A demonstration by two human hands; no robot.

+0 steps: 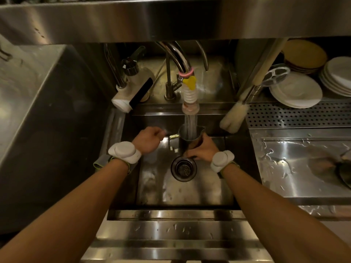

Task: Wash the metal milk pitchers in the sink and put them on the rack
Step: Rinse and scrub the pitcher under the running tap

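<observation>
Gripping pitcher (190, 136) under faucet (190, 99) stream: right hand (203, 149) fingers; left hand (150, 139) fingers curled shut.

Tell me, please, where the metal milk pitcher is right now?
In the head view, the metal milk pitcher sits mid-sink under the running faucet nozzle, gripped by the right hand, above the drain.

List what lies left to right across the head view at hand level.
Left hand → milk pitcher under the water → right hand gripping the pitcher → bottle brush → perforated rack.
</observation>
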